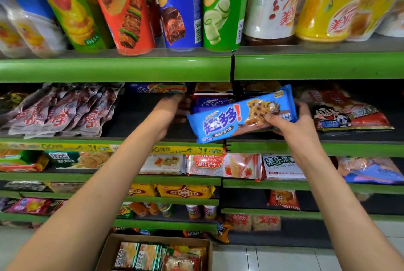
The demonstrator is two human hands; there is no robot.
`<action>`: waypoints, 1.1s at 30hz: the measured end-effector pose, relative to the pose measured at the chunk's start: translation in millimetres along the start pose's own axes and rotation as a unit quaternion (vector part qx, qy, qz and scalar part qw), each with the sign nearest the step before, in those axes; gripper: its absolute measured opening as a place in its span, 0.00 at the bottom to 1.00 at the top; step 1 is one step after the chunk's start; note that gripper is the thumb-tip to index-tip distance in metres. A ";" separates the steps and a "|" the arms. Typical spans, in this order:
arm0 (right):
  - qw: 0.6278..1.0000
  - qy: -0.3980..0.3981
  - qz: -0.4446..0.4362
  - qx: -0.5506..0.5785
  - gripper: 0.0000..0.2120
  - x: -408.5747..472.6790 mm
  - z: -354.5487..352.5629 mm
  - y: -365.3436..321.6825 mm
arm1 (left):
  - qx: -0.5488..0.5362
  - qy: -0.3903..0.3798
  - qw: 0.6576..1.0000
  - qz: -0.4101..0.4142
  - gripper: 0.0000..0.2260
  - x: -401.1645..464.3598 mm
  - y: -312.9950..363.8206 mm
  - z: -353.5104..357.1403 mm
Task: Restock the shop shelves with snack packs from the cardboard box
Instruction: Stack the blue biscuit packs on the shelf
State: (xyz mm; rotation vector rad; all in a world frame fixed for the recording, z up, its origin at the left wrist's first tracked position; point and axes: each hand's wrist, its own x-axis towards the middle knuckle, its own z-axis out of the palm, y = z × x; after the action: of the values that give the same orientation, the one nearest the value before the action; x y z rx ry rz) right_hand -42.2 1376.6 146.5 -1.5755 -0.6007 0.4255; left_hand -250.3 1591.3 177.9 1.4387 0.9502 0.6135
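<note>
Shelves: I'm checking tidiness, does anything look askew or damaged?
Nothing looks damaged. Only the blue cookie pack sits tilted, because the right hand holds it at the shelf edge, unplaced.

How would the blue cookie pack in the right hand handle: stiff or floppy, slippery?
The blue cookie pack probably stays fairly stiff: held by one end in the right hand, it juts out without sagging. Its glossy film looks somewhat slippery. The contents are likely breakable if squeezed.

This is a shop's snack aisle. Green-edged shelves point(115, 69) rise in tiers, lined with crisp tubes point(129, 8), biscuit packs point(205, 163) and sweets, with a yellow label strip point(87, 147) along one edge. A cardboard box point(109, 251) of packs sits on the tiled floor point(284, 259).
</note>
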 end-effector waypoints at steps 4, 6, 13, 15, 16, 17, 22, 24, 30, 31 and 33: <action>0.999 0.013 -0.013 -0.040 0.37 -3.6 5.6 3.4 | 0.117 -0.040 0.992 0.006 0.05 18.8 -3.1 6.1; 0.999 0.010 -0.011 -0.048 0.38 -3.8 5.5 3.1 | 0.115 -0.064 0.991 -0.025 0.03 23.7 -2.9 10.8; 0.997 -0.023 0.007 -0.076 0.37 -2.2 0.6 0.3 | 0.144 -0.087 0.976 -0.140 0.07 35.7 10.6 28.1; 0.996 -0.030 0.015 -0.078 0.35 -0.7 -1.6 -0.2 | 0.120 -0.094 0.976 -0.159 0.08 36.7 13.6 33.8; 0.996 -0.032 0.019 -0.079 0.34 -0.5 -2.8 0.0 | 0.096 -0.100 0.976 -0.170 0.09 35.8 15.4 35.8; 0.996 -0.033 0.021 -0.081 0.34 -0.6 -3.9 0.5 | 0.074 -0.107 0.976 -0.177 0.09 34.2 17.4 36.5; 0.995 -0.033 0.031 -0.092 0.35 1.0 -4.3 3.1 | -0.032 -0.128 0.981 -0.143 0.05 35.1 11.7 35.3; 0.995 -0.032 0.035 -0.093 0.35 1.9 -3.5 2.9 | -0.088 -0.121 0.983 -0.110 0.05 34.6 6.9 35.1; 0.995 -0.012 0.055 -0.078 0.26 10.0 -4.5 4.1 | -0.242 0.009 0.969 0.055 0.11 28.6 15.8 11.6; 0.995 -0.005 0.066 -0.072 0.23 13.0 -4.8 4.5 | -0.263 0.024 0.962 0.068 0.11 28.5 16.1 0.2; 0.994 0.007 0.094 -0.055 0.21 19.8 -4.1 4.5 | -0.308 0.058 0.947 0.072 0.11 25.6 12.5 -25.7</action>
State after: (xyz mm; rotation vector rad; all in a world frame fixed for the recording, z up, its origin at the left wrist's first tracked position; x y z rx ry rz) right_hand -23.5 1385.2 144.0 -1.7458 -0.4730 0.5287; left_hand -256.1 1627.6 188.7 0.9182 0.6582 1.0102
